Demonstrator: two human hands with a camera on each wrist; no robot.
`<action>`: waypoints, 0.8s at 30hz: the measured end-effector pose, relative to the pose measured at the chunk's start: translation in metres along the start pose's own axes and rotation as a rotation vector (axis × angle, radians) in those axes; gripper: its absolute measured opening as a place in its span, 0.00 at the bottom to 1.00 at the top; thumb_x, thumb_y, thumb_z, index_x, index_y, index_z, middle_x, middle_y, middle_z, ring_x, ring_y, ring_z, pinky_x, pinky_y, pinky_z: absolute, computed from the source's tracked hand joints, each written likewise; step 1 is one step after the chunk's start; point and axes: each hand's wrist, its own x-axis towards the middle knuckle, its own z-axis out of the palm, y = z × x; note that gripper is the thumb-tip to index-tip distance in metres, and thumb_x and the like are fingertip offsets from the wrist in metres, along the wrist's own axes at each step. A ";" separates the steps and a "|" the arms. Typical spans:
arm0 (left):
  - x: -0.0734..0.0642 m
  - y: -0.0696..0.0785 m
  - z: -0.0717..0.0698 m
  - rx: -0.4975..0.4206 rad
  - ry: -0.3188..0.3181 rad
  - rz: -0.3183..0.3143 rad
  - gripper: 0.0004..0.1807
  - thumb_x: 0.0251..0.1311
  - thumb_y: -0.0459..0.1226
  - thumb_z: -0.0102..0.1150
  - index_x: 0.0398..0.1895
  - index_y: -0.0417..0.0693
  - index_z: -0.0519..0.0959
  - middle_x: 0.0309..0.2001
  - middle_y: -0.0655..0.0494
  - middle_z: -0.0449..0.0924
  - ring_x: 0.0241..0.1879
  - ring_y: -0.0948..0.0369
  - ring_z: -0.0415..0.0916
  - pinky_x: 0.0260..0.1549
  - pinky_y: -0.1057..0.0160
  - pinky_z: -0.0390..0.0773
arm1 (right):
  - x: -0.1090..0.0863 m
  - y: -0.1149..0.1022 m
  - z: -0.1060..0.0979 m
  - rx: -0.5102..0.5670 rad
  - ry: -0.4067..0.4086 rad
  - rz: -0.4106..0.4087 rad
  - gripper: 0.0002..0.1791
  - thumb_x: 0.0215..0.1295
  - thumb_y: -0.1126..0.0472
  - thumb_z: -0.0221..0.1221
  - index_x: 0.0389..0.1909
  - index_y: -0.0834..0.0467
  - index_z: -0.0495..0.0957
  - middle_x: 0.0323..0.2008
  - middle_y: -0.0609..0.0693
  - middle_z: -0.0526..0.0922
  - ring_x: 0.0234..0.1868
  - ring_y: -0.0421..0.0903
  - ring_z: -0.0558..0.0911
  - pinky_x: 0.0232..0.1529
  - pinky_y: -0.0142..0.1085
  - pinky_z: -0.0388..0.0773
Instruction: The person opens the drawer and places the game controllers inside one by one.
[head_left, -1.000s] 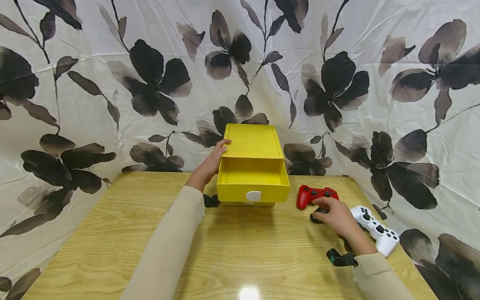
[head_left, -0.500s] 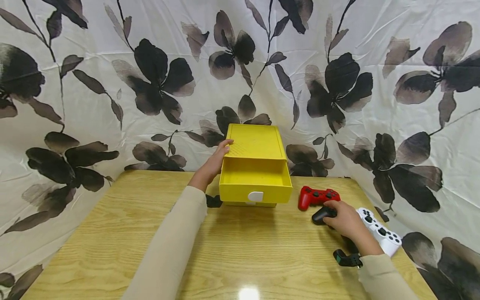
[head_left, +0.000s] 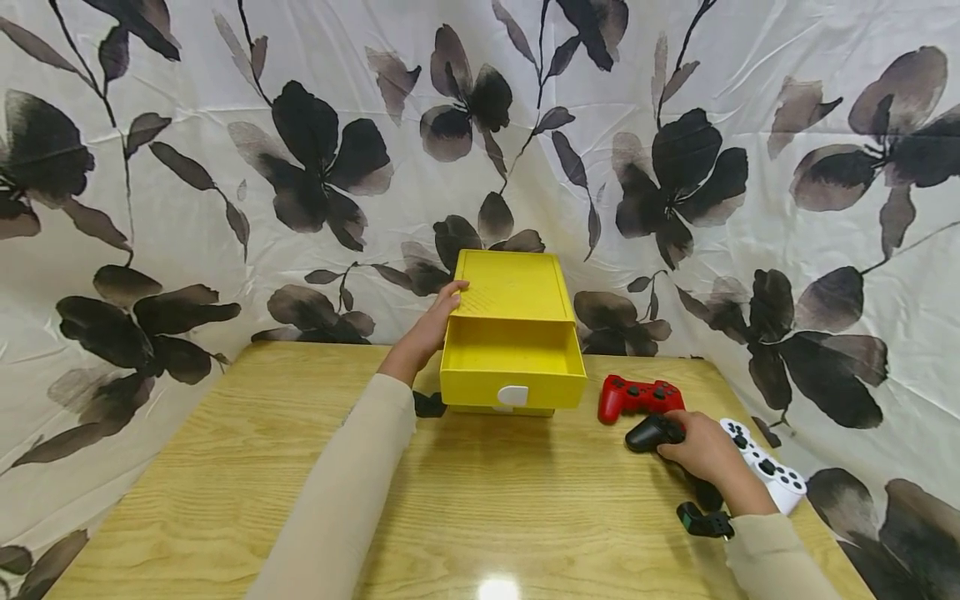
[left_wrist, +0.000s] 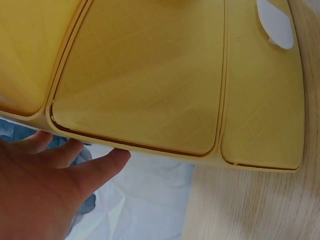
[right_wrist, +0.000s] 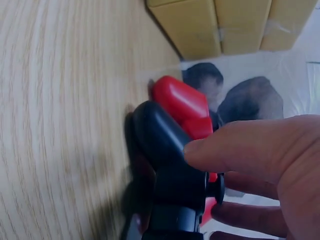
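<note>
A yellow drawer unit [head_left: 513, 287] stands at the back of the table, its top drawer [head_left: 513, 389] pulled out and bare inside. My left hand [head_left: 427, 327] rests against its left side, fingertips at the upper edge. In the left wrist view extended fingers [left_wrist: 102, 172] touch the yellow frame, beside a white pull tab [left_wrist: 276, 24]. My right hand [head_left: 701, 450] holds a black game controller [head_left: 651, 432] at the table's right. The right wrist view has the thumb [right_wrist: 200, 152] on the controller and other fingers beyond its thumbstick; their tips are partly hidden.
A red game controller [head_left: 637, 397] lies just behind the black one. A white game controller [head_left: 768, 467] lies right of my right hand, near the table's right edge. Floral cloth [head_left: 300, 167] hangs behind the wooden table [head_left: 225, 467]. A black device [head_left: 705, 521] sits at my right wrist.
My right hand has shifted slightly to the right over the black controller, so more of its left grip shows. The left hand stays on the drawer unit. The head view has shifted slightly.
</note>
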 end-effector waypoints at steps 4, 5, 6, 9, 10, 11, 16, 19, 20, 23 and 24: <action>0.008 -0.011 -0.001 0.029 0.023 0.015 0.22 0.65 0.60 0.27 0.62 0.78 0.52 0.71 0.60 0.40 0.66 0.51 0.53 0.56 0.40 0.62 | -0.001 0.003 0.000 -0.002 -0.030 0.015 0.35 0.47 0.52 0.63 0.55 0.67 0.69 0.48 0.69 0.75 0.47 0.65 0.75 0.43 0.54 0.71; 0.009 -0.012 -0.001 0.033 0.026 0.019 0.22 0.64 0.60 0.27 0.62 0.78 0.52 0.71 0.61 0.40 0.66 0.51 0.54 0.56 0.40 0.63 | 0.000 0.004 0.001 -0.002 -0.031 0.018 0.35 0.46 0.52 0.63 0.55 0.67 0.69 0.47 0.68 0.76 0.46 0.63 0.76 0.42 0.53 0.71; 0.009 -0.013 -0.001 0.034 0.031 0.022 0.22 0.64 0.61 0.27 0.62 0.79 0.52 0.71 0.61 0.40 0.66 0.51 0.54 0.56 0.40 0.63 | 0.000 0.004 0.001 -0.002 -0.033 0.018 0.35 0.46 0.52 0.63 0.54 0.68 0.69 0.46 0.68 0.76 0.44 0.63 0.76 0.41 0.52 0.72; 0.007 -0.012 0.000 0.024 0.032 0.015 0.22 0.64 0.61 0.27 0.61 0.79 0.52 0.71 0.62 0.40 0.65 0.52 0.54 0.57 0.40 0.62 | 0.000 0.007 0.004 0.002 -0.031 0.027 0.35 0.45 0.52 0.64 0.53 0.69 0.70 0.45 0.67 0.77 0.43 0.60 0.77 0.41 0.51 0.72; 0.006 -0.011 0.000 0.021 0.027 0.007 0.22 0.65 0.60 0.27 0.62 0.78 0.52 0.71 0.62 0.40 0.65 0.52 0.54 0.57 0.40 0.62 | 0.000 0.008 0.004 0.003 -0.033 0.033 0.36 0.45 0.51 0.64 0.53 0.69 0.70 0.45 0.67 0.77 0.43 0.61 0.77 0.41 0.51 0.72; 0.005 -0.009 0.001 0.015 0.022 -0.006 0.21 0.65 0.59 0.27 0.62 0.78 0.52 0.71 0.62 0.40 0.65 0.52 0.54 0.57 0.41 0.62 | 0.000 0.009 0.005 0.003 -0.035 0.041 0.36 0.45 0.51 0.64 0.53 0.70 0.70 0.45 0.67 0.77 0.43 0.61 0.77 0.41 0.51 0.72; -0.007 0.005 0.003 0.001 -0.015 -0.025 0.21 0.68 0.54 0.26 0.64 0.72 0.50 0.71 0.58 0.38 0.66 0.50 0.53 0.58 0.41 0.60 | 0.000 0.014 0.007 0.004 -0.052 0.075 0.39 0.43 0.51 0.65 0.53 0.73 0.69 0.45 0.69 0.76 0.43 0.61 0.76 0.41 0.51 0.72; -0.012 0.011 0.003 0.013 -0.020 -0.016 0.22 0.68 0.53 0.26 0.65 0.70 0.49 0.71 0.56 0.38 0.66 0.50 0.53 0.59 0.41 0.61 | 0.002 0.017 0.009 0.015 -0.045 0.072 0.39 0.42 0.52 0.66 0.52 0.73 0.70 0.43 0.68 0.77 0.41 0.59 0.76 0.41 0.50 0.72; -0.013 0.012 0.003 0.020 -0.020 -0.014 0.22 0.68 0.53 0.25 0.65 0.70 0.49 0.71 0.56 0.38 0.66 0.50 0.53 0.58 0.42 0.61 | 0.003 0.018 0.009 0.017 -0.045 0.068 0.38 0.41 0.52 0.66 0.52 0.73 0.70 0.43 0.68 0.77 0.40 0.58 0.76 0.40 0.50 0.72; -0.013 0.014 0.002 0.026 -0.019 -0.014 0.22 0.68 0.53 0.25 0.65 0.70 0.49 0.71 0.56 0.38 0.66 0.50 0.53 0.58 0.42 0.61 | 0.006 0.023 0.011 0.018 -0.042 0.063 0.38 0.41 0.53 0.66 0.51 0.72 0.70 0.43 0.67 0.78 0.40 0.57 0.77 0.40 0.49 0.72; -0.013 0.014 0.002 0.029 -0.018 -0.013 0.22 0.68 0.53 0.25 0.65 0.70 0.49 0.71 0.56 0.38 0.66 0.50 0.53 0.58 0.41 0.61 | 0.007 0.024 0.012 0.014 -0.045 0.059 0.37 0.41 0.54 0.66 0.51 0.73 0.70 0.43 0.68 0.78 0.40 0.58 0.77 0.40 0.50 0.72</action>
